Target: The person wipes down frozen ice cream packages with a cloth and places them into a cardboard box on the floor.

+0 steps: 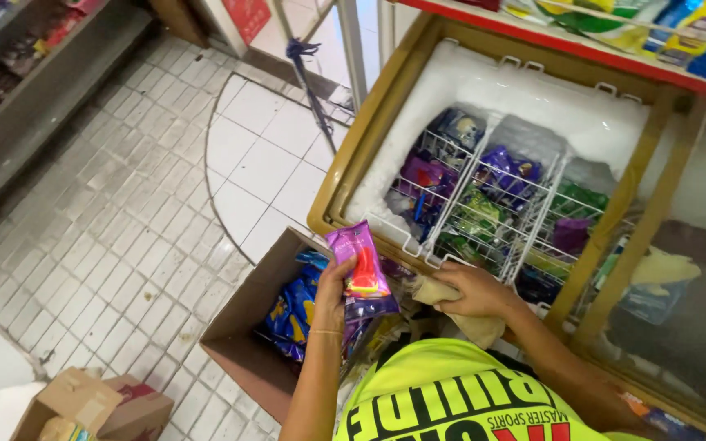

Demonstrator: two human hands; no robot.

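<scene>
Left hand clamped on upright purple ice-cream packet, long axis vertical, freezer basket up-right, right hand fisted around beige cloth, nearer.

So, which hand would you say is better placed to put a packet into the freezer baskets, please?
Probably the left hand: it already holds the pink packet up near the freezer's open edge. The right hand, though nearer the baskets, is clutching a beige cloth.
</scene>
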